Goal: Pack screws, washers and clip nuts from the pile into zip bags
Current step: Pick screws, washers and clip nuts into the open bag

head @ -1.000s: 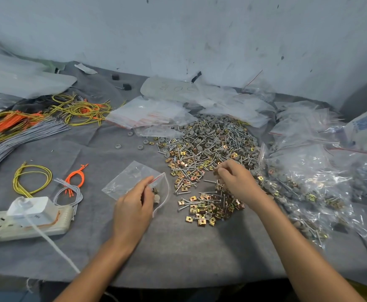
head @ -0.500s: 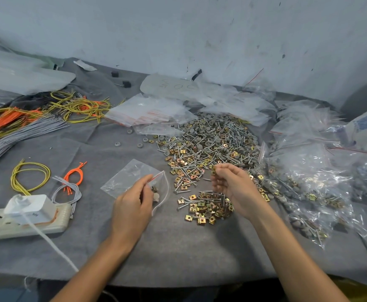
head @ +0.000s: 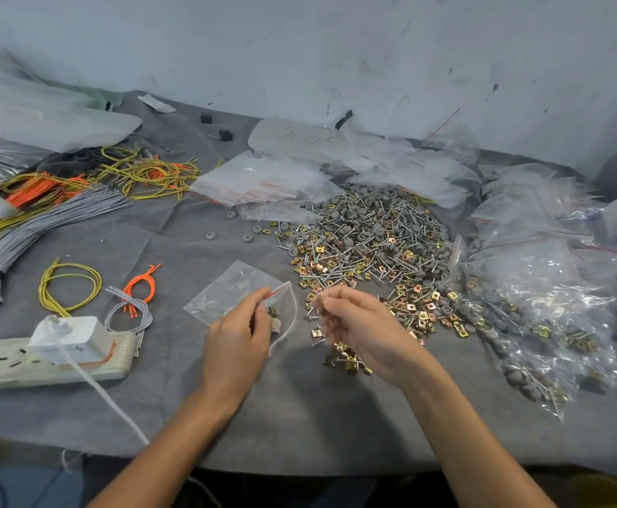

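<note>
Zip bag (head: 239,293) flat on grey bench (head: 318,416), mouth held agape by left hand (head: 235,341), its fingers pinching the red-striped lip; a few grey washers already just inside. Right hand (head: 364,331) just right of the mouth, fingers bunched on small hardware, blurred, kind unclear. Pile (head: 369,243) of screws, washers, clip nuts lies beyond, far right.
</note>
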Demonstrator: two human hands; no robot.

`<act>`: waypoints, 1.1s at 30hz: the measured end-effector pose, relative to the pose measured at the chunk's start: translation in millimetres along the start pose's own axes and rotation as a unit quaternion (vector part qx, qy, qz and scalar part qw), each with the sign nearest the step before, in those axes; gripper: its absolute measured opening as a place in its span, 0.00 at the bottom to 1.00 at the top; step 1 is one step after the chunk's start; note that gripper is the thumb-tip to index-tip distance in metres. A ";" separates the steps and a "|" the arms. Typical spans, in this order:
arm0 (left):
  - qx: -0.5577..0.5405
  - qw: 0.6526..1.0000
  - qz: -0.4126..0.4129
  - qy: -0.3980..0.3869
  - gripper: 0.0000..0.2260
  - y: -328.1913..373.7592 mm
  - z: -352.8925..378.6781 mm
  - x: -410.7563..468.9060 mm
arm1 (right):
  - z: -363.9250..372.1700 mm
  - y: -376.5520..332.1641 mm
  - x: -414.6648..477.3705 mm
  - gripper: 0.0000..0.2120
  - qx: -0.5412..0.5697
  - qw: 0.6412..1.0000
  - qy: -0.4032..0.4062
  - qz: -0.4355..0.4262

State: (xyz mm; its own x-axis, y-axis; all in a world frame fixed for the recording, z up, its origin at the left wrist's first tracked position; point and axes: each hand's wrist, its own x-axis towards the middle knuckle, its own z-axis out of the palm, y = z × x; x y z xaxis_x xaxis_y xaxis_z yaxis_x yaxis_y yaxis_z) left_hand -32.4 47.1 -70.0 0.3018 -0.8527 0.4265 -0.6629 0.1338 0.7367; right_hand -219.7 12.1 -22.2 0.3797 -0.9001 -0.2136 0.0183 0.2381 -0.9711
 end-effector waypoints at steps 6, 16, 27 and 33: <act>0.000 1.000 0.005 -0.010 0.12 0.8 -1.1 0.5 | 45.1 0.0 27.4 0.10 -0.506 0.851 0.059 -0.123; 0.002 1.000 0.000 -0.004 0.16 3.3 -3.5 1.3 | 46.9 6.7 29.7 0.12 -0.506 0.852 0.039 -0.124; -0.007 1.000 -0.008 0.005 0.16 0.5 -1.3 0.8 | 30.4 14.7 21.8 0.04 -0.283 0.945 0.111 -0.122; 0.004 1.000 -0.008 -0.001 0.14 -3.5 0.1 1.2 | 50.0 20.2 24.6 0.02 -0.437 0.880 0.104 -0.154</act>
State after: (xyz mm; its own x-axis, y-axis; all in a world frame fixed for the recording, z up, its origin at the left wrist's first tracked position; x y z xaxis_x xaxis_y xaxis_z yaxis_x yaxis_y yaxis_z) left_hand -29.8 45.6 -72.1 0.3107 -0.8558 0.4136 -0.6637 0.1162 0.7390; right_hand -163.7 13.0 -41.7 0.3014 -0.9421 0.1469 -0.6619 -0.3176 -0.6790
